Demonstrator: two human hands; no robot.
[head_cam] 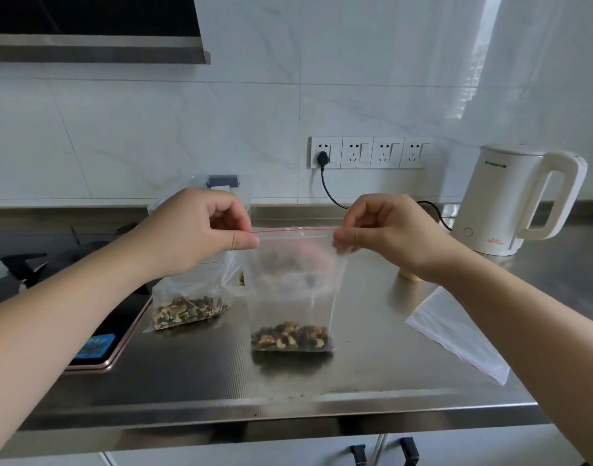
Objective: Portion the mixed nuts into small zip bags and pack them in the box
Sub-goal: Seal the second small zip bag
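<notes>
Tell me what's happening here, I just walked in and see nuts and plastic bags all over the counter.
A person is portioning mixed nuts. The left hand and right hand each pinch a top corner of a small zip bag with nuts at its bottom, held upright on the steel counter. A bigger bag of nuts sits to its left, empty bags to its right, by a white kettle.

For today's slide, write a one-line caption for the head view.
Both hands, left and right, pinch the red-striped top of a small zip bag holding mixed nuts.
</notes>
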